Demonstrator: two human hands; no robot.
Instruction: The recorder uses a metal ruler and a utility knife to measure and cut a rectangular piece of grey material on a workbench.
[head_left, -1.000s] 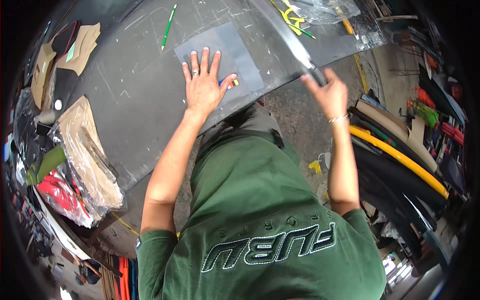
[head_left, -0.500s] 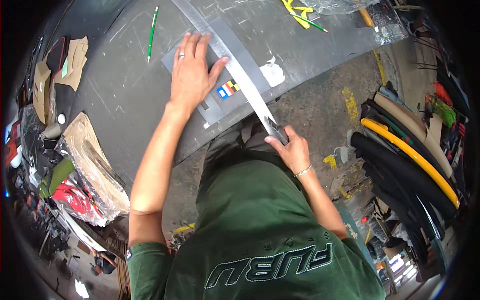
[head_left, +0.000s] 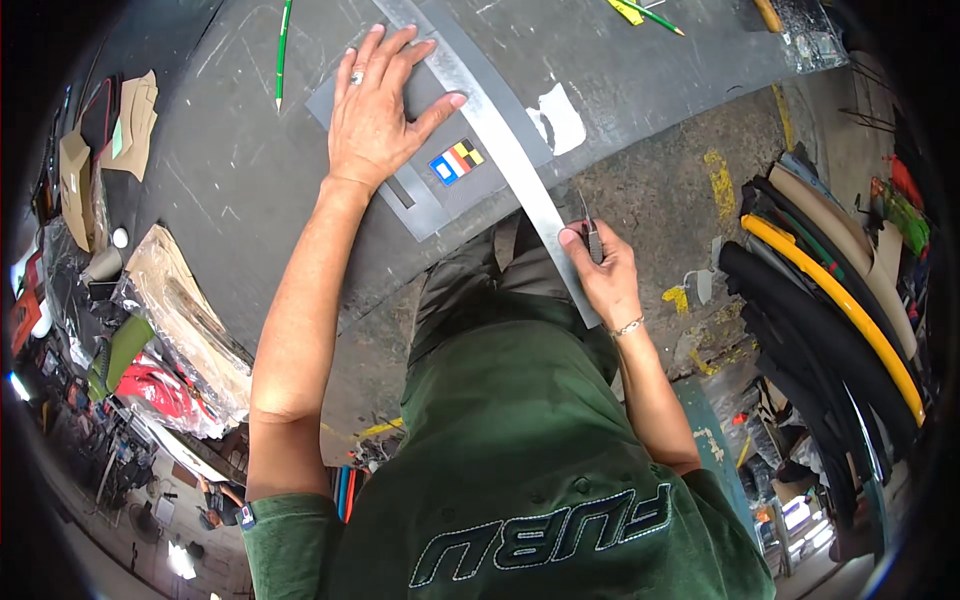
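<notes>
My left hand (head_left: 378, 120) lies flat with its fingers spread on a grey sheet (head_left: 425, 215), the thumb and fingertips reaching the edge of a long metal ruler (head_left: 510, 160). The ruler runs slantwise across the sheet and sticks out past the table's near edge. A small patch of coloured flags (head_left: 457, 163) shows on the sheet between my left hand and the ruler. My right hand (head_left: 607, 275) is closed around a cutting knife (head_left: 594, 240), off the table and right beside the ruler's near end. Its thin blade points up, away from me.
On the dark worktable (head_left: 240, 190) lie a green pencil (head_left: 283, 55), a white scrap (head_left: 562, 118) and another green pencil (head_left: 660, 17) at the far right. Brown card pieces (head_left: 135, 125) rest at the left. Rolls of material, one yellow (head_left: 840, 315), stand to the right.
My right hand and the knife have moved right, off the ruler, and the blade now points more upward. My left hand still presses down, its fingers more spread. The view has shifted slightly.
</notes>
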